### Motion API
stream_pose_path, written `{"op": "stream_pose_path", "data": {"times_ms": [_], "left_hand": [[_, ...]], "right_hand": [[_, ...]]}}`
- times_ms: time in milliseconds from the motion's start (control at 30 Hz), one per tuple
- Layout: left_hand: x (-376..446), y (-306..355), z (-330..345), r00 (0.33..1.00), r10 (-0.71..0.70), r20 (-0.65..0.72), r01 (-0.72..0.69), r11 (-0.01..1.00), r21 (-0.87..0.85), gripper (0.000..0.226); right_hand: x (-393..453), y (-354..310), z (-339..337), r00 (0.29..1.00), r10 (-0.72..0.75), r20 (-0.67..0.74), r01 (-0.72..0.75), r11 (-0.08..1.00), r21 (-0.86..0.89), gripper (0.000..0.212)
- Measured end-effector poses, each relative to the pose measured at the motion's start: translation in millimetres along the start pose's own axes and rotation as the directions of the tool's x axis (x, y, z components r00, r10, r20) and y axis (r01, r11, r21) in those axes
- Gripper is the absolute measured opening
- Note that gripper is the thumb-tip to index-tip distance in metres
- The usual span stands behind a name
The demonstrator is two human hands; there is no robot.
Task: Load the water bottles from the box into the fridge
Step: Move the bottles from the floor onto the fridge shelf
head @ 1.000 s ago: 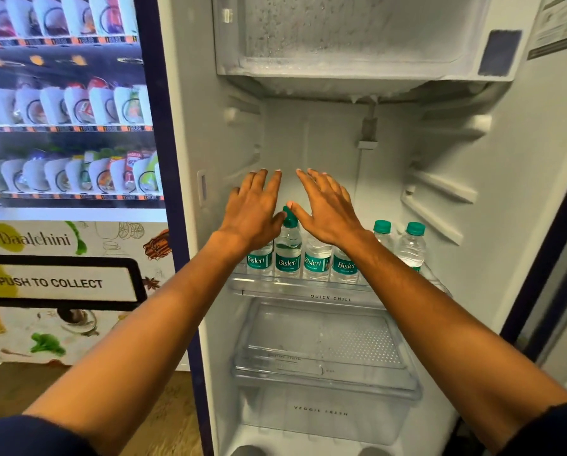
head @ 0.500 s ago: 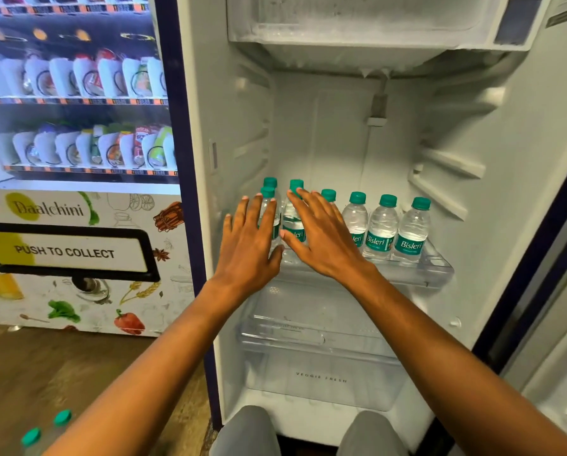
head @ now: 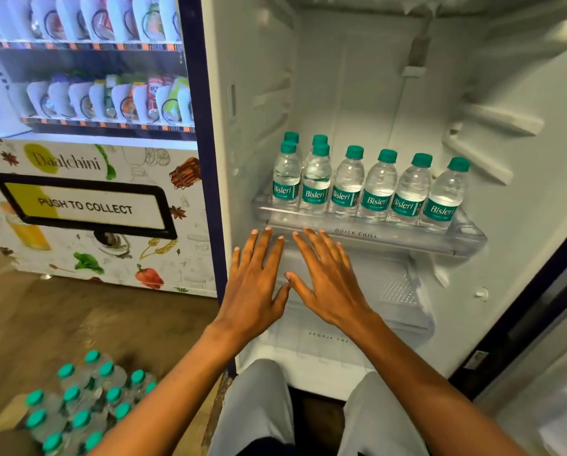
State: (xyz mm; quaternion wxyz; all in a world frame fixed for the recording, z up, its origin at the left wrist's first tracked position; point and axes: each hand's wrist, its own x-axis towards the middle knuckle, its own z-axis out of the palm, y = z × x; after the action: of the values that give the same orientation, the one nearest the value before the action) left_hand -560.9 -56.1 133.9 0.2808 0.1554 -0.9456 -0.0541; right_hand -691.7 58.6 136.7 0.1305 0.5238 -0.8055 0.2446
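— What changed?
— Both hands had left the bottles. The left hand and right hand were flat, fingers spread, holding nothing, just before the fridge shelf.
— And the rest?
— More bottles waited in the box, near left.

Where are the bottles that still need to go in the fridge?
In the head view, bottom left: the spare bottles sit on the floor, left of the left hand.

Both arms reach forward. The left hand and right hand are flat, fingers spread, thumbs almost touching, holding nothing.
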Motion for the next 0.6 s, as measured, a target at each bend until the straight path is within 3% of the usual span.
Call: {"op": "stream_pose_path", "data": {"times_ms": [267,600], "left_hand": [[-75,-24,16,0.988,-0.131,0.08,0.135,0.99,-0.05,0.073],[-149,-76,28,0.908,-0.385,0.169,0.393,0.92,-0.016,0.074]], "right_hand": [[-28,-39,67,0.99,-0.01,0.143,-0.008,0.992,0.125,0.075],[-40,-97,135,0.95,-0.159,0.27,0.108,0.975,0.192,0.07]]}}
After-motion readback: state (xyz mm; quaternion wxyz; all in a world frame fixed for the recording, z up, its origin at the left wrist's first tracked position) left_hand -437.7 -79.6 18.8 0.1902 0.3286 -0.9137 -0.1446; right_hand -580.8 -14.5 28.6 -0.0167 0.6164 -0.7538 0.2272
